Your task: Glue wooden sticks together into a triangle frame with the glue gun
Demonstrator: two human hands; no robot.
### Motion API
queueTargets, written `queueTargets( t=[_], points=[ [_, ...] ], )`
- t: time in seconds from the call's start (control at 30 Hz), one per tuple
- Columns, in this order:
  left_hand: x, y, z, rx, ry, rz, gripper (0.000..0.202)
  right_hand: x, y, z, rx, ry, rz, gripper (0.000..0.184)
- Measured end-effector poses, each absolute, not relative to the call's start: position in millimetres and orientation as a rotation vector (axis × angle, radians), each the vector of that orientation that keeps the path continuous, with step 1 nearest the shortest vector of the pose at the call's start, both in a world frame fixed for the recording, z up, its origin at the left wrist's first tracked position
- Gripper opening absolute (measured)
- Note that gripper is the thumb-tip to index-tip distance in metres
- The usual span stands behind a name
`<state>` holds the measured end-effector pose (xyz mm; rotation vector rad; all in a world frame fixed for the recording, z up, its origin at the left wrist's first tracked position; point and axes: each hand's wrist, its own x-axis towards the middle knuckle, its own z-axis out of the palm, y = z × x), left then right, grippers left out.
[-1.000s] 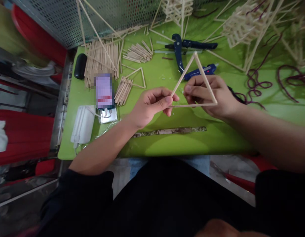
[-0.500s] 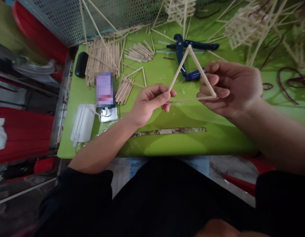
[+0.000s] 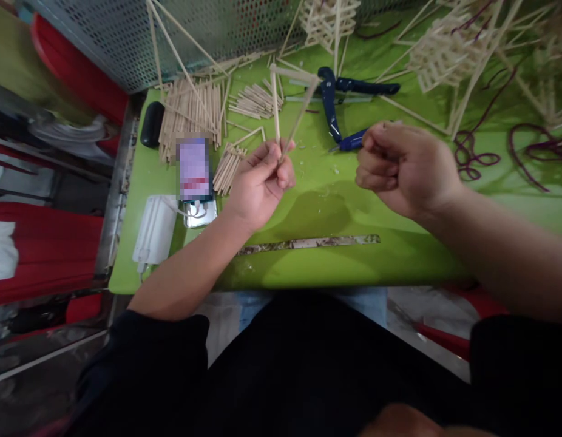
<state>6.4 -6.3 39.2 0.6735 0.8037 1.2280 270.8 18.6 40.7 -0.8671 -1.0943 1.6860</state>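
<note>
My left hand pinches one corner of a triangle of thin wooden sticks, which points up and away over the green table. My right hand hovers to the right of it with the fingers curled into a loose fist, apart from the triangle. Whether anything is inside those fingers is hidden. Just beyond the right hand lies a blue glue gun.
Blue pliers lie at the back. Piles of short sticks and a second stick triangle sit at the left, beside a phone, a white power bank and a black case. A stained flat strip lies near the front edge. Stick lattices and purple cords fill the right.
My right hand let go of the stick triangle and curled shut. My left hand swung the triangle up and to the left by one corner.
</note>
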Motion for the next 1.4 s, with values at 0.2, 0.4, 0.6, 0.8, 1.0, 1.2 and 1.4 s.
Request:
queueTargets(
  t=[0.2, 0.4, 0.6, 0.8, 1.0, 1.2, 1.4],
  points=[
    [2.3, -2.9, 43.4, 0.485, 0.743, 1.178, 0.047, 268.1, 14.0, 27.0, -0.860, -1.514, 1.326, 0.025],
    [4.7, -7.1, 45.2, 0.521, 0.673, 1.061, 0.055, 265.6, 2.8, 23.9, -0.927, -1.692, 1.035, 0.018],
    [3.0, -6.5, 37.1, 0.566, 0.626, 1.019, 0.055, 269.2, 3.4, 22.6, -0.887, -1.867, 0.728, 0.017],
    [5.1, -10.8, 30.8, 0.726, 0.606, 0.888, 0.043, 263.9, -0.9, 32.2, -0.869, -1.647, 0.979, 0.034],
    [6.7, -15.0, 21.8, 0.929, 0.542, 0.736, 0.033, 258.6, -1.9, 40.1, -0.839, -1.466, 1.146, 0.046],
    [1.6, -16.1, 18.3, 1.015, 0.471, 0.656, 0.041, 261.3, -8.8, 43.5, -0.884, -1.455, 1.085, 0.036],
    [0.9, -17.6, 20.7, 1.000, 0.435, 0.678, 0.038, 264.0, -12.3, 41.9, -0.903, -1.435, 1.112, 0.026]
  ],
)
